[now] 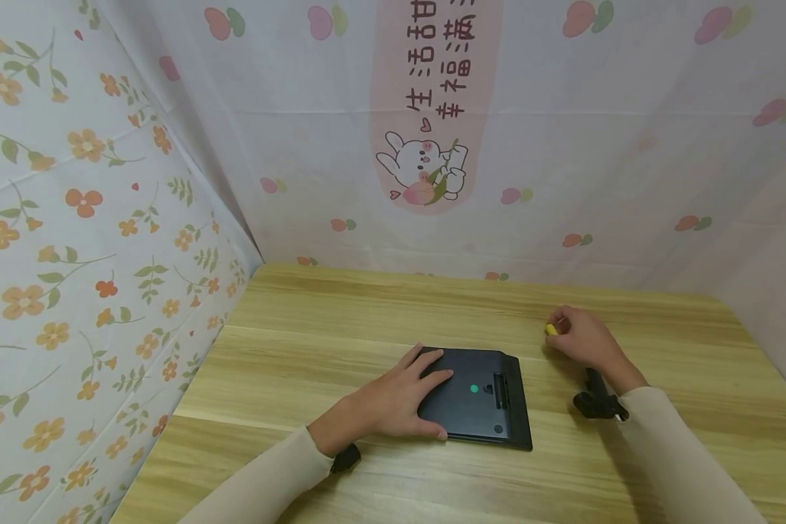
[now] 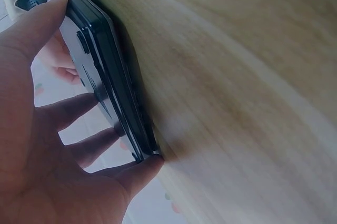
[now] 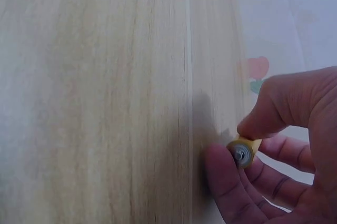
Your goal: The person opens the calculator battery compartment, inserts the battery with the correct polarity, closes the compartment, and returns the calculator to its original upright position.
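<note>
A black calculator [image 1: 461, 400] lies face down on the table, its back showing a green dot and a narrow dark battery slot [image 1: 501, 391] near the right end. Across its left part spreads my left hand [image 1: 396, 400], thumb at the near edge and fingers reaching over the back to the far edge. In the left wrist view, the outermost fingertip hooks over the calculator's [image 2: 100, 61] side. Right of the calculator, my right hand [image 1: 583, 338] pinches a yellow battery [image 1: 551, 330] just above the table. The battery's [image 3: 241, 152] metal end faces the right wrist camera.
The wood-grain table [image 1: 301, 378] runs back to a white printed curtain [image 1: 288, 145]. A floral curtain [image 1: 92, 240] hangs along the left side. Black wrist-worn devices [image 1: 596, 399] sit below both cuffs.
</note>
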### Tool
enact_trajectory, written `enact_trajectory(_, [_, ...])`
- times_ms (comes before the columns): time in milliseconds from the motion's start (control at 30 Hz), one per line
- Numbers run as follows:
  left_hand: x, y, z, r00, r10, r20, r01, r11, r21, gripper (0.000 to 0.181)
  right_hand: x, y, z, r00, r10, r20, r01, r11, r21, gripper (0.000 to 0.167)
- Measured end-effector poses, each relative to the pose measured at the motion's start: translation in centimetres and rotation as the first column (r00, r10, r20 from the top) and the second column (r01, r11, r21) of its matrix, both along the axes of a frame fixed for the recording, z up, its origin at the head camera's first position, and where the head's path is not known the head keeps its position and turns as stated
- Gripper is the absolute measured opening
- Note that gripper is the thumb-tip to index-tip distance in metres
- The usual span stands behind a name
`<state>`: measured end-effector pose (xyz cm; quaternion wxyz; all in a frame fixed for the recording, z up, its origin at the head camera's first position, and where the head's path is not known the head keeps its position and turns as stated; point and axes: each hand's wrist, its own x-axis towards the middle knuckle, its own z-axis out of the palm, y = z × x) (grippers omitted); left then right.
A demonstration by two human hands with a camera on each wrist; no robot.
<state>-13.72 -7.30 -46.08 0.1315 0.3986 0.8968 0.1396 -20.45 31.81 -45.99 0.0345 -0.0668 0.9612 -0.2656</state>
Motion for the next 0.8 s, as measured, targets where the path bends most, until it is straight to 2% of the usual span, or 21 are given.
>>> enact_trajectory(167, [0.0, 0.0, 0.0, 1.000, 0.002, 0.004, -0.002, 1.000, 0.004, 0.094, 0.6, -0.1, 0.2, 1.000, 0.014, 0.022, -0.013, 0.998, -0.058, 0.030])
enact_trajectory(400, [0.0, 0.0, 0.1, 1.000, 0.003, 0.005, -0.003, 1.000, 0.007, 0.094, 1.2, 0.1, 0.0, 0.999, 0.024, 0.025, -0.022, 0.997, -0.071, 0.030])
enact_trajectory(800, [0.0, 0.0, 0.1, 1.000, -0.004, 0.000, 0.004, 1.000, 0.002, 0.094, 2.6, 0.0, 0.0, 0.998, 0.044, 0.048, -0.036, 0.987, -0.159, 0.029])
